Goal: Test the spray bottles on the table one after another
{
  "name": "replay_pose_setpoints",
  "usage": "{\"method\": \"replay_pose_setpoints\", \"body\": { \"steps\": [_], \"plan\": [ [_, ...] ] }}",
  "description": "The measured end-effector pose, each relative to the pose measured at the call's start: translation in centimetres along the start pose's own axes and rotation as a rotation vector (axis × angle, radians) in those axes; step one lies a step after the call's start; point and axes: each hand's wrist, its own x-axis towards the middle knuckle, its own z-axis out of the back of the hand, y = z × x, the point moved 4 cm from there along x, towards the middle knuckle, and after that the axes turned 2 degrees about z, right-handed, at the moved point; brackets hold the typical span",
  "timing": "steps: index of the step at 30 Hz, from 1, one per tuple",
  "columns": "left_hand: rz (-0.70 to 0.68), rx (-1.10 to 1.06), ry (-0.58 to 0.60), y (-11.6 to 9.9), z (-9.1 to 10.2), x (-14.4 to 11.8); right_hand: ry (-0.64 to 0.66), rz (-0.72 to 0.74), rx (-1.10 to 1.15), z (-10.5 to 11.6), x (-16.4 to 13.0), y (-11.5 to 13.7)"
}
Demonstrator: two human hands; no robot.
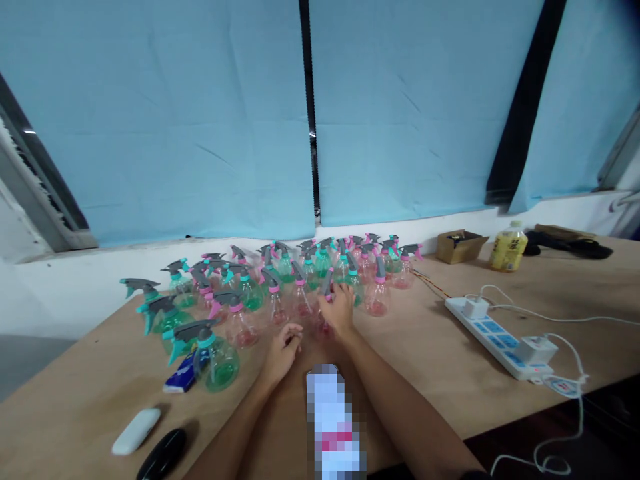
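My right hand [338,308] is closed around the neck of a pink spray bottle [325,327] with a grey trigger head. My fingers hide part of that bottle, which stands among the others at the front of the group. To its left, my left hand [284,350] is held low over the table, fingers loosely curled with a gap between them and nothing visible inside. Nearest to it are a clear pink spray bottle [243,328] and another pink one [278,311]. A green spray bottle [220,367] stands at the front left.
Several more pink and green spray bottles crowd the wooden table [415,360]. A pixelated flat rectangle [330,413] lies between my forearms. Left are a blue packet [181,377], a white case [137,431] and a black object [163,456]; right, a power strip [493,341], carton [459,249] and yellow-labelled bottle [508,249].
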Motion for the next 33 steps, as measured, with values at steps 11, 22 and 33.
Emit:
{"method": "replay_pose_setpoints", "body": {
  "steps": [11,22,33],
  "plan": [
    [0.015,-0.005,-0.017,-0.6,0.0,-0.1,0.265,-0.059,0.626,-0.1,-0.5,1.0],
    [-0.011,0.003,-0.001,-1.0,-0.1,-0.4,0.776,-0.025,0.868,-0.8,-1.1,3.0],
    [0.002,0.052,0.032,-0.5,-0.2,-0.2,0.775,-0.123,0.994,-1.3,-1.3,3.1]
  ]
}}
